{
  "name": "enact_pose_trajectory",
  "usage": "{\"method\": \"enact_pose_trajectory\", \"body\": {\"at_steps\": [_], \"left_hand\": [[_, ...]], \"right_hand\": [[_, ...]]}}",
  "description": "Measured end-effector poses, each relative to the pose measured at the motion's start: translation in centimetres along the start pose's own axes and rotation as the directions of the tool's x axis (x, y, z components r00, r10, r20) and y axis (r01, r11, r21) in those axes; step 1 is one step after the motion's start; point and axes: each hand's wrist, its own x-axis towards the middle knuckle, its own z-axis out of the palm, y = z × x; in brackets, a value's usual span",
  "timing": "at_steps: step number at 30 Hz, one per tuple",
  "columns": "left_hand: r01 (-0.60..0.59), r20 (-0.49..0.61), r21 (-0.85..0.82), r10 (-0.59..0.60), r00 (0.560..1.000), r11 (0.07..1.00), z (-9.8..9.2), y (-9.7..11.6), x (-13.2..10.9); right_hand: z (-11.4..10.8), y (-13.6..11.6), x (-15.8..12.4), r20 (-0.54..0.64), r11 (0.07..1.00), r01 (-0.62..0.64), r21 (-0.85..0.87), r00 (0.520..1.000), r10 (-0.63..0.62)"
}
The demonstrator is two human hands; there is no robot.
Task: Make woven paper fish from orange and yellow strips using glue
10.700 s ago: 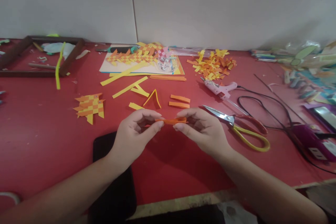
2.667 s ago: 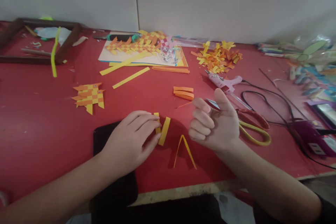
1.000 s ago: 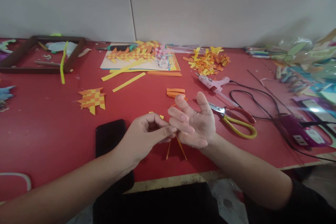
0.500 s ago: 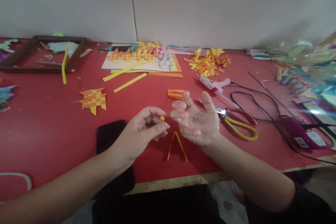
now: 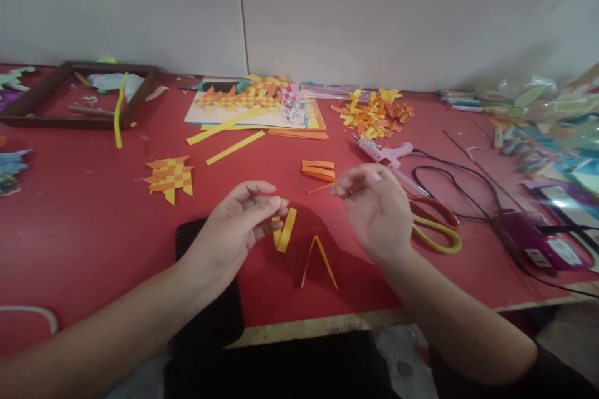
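My left hand [image 5: 234,224] hovers low over the red table [image 5: 84,230], fingers curled. Its lower fingertips pinch the end of a folded yellow paper strip [image 5: 285,230]. My right hand [image 5: 381,209] has its back to me and is smeared by motion. Its drawn-together fingertips are at the end of a thin orange sliver [image 5: 321,188]; I cannot tell if they grip it. A folded V-shaped yellow-orange strip [image 5: 319,260] lies between the hands near the table's front edge. Short orange strips [image 5: 318,169] are stacked just beyond.
Scissors [image 5: 437,230] and a pink glue gun [image 5: 384,153] lie right of my right hand, with cables and a purple power strip [image 5: 543,240] farther right. A black phone [image 5: 206,299] lies under my left wrist. A woven paper fish [image 5: 171,177], paper scraps [image 5: 374,112], a wooden frame [image 5: 79,96].
My right hand turned from palm-up to palm-down and moved toward the orange sliver. My left hand lowered with the yellow strip toward the table.
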Motion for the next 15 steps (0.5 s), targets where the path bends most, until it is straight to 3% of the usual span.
{"method": "enact_pose_trajectory", "body": {"at_steps": [2,4,6,7,9,11,12,15], "left_hand": [[-0.065,-0.074,-0.010,0.064,0.995,0.998,-0.4,0.4,0.3],[-0.114,-0.135,-0.024,0.110,0.985,0.993,-0.8,0.7,0.6],[-0.114,-0.152,-0.035,0.108,0.983,0.993,-1.0,0.9,0.6],[-0.095,-0.139,-0.035,0.089,0.986,0.995,-0.9,0.9,0.5],[-0.033,-0.092,-0.015,0.031,0.995,0.999,-0.6,0.7,0.1],[0.029,-0.037,0.030,-0.028,0.999,0.999,-0.2,0.3,-0.3],[0.050,-0.004,0.059,-0.050,0.999,0.997,0.0,0.0,-0.5],[0.056,0.086,0.167,-0.071,0.994,0.984,0.2,-0.8,-0.8]], "right_hand": [[-0.8,0.7,1.0,-0.106,1.000,-0.017,0.005,0.994,0.018],[-1.3,1.2,1.7,-0.211,0.999,0.034,-0.035,0.977,-0.041],[-1.3,1.0,1.6,-0.240,0.983,0.116,-0.145,0.959,-0.148],[-1.0,0.7,1.2,-0.185,0.958,0.163,-0.236,0.960,-0.209],[-0.3,-0.2,0.2,0.087,0.846,0.302,-0.440,0.952,-0.295],[0.7,-1.0,-1.0,0.381,0.749,0.449,-0.487,0.881,-0.280],[1.1,-1.3,-1.5,0.467,0.737,0.495,-0.459,0.841,-0.274],[1.8,-1.2,-2.4,0.515,0.746,0.545,-0.381,0.796,-0.319]]}}
